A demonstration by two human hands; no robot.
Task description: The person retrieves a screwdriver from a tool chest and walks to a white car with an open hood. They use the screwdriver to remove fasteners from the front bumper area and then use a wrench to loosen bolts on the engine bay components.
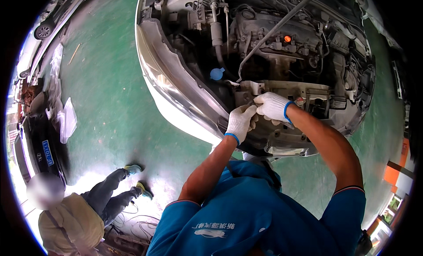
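Both my hands wear white knit gloves with blue cuffs and meet at the front of an open car engine bay [282, 40]. My left hand [240, 120] is curled at the lower front edge of the bay, just behind the silver front bumper [176, 93]. My right hand [273, 107] is closed beside it, pressed against the metal front crossmember [291, 86]. Whatever small part the fingers pinch between them is hidden. A thin prop rod [277, 29] slants up from near my hands.
A blue reservoir cap [217, 73] sits left of my hands in the bay. Another person [83, 207] sits on the green floor [114, 119] at lower left, with cables by their feet. A dark car [37, 145] and plastic sheets lie at far left.
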